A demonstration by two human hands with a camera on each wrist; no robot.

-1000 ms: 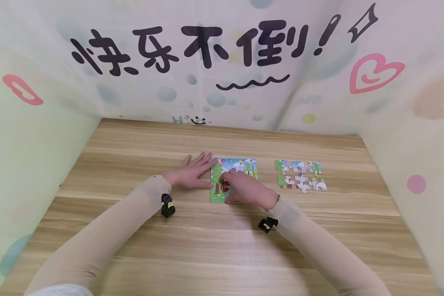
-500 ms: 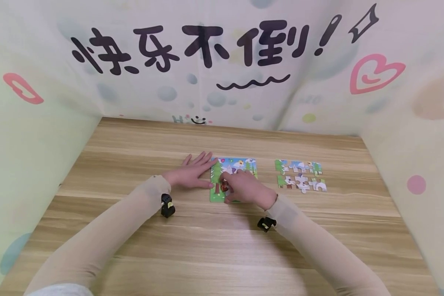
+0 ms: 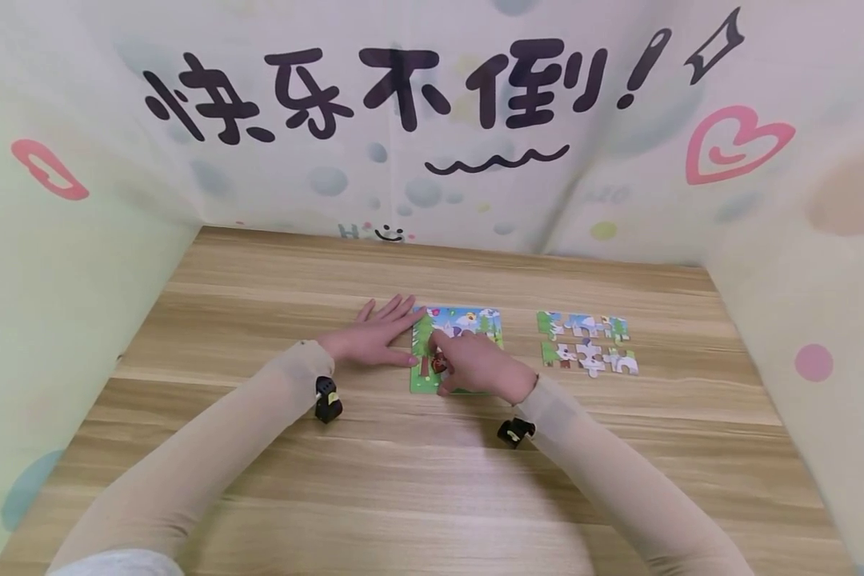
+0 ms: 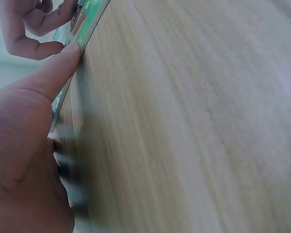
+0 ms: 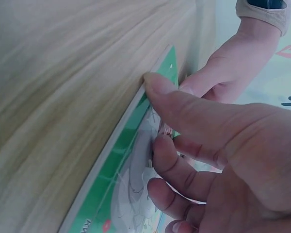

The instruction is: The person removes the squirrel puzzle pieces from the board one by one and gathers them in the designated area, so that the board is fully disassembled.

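A jigsaw puzzle board (image 3: 423,382) with a bright picture of trees, sky and green ground lies on the table. Beside its left edge my left hand (image 3: 369,341) lies with fingers spread, the thumb tip touching that edge. Over the board is my right hand (image 3: 478,364), fingers loosely bent. In the right wrist view the right thumb (image 5: 160,85) rests on the board's near edge, and the other fingertips (image 5: 162,150) touch or hover over the picture. Thumb and fingers stand apart, with no loose piece visible between them. The right hand hides much of the board.
Several loose puzzle pieces (image 3: 589,356) lie in two rows right of the board. Wood-grain table (image 3: 403,480) surrounds both. A printed cloth (image 3: 295,184) hangs behind the table, with more cloth along both sides.
My right wrist has shifted slightly left while its fingertips stay over the same part of the board. The left hand and the loose pieces have kept their places.
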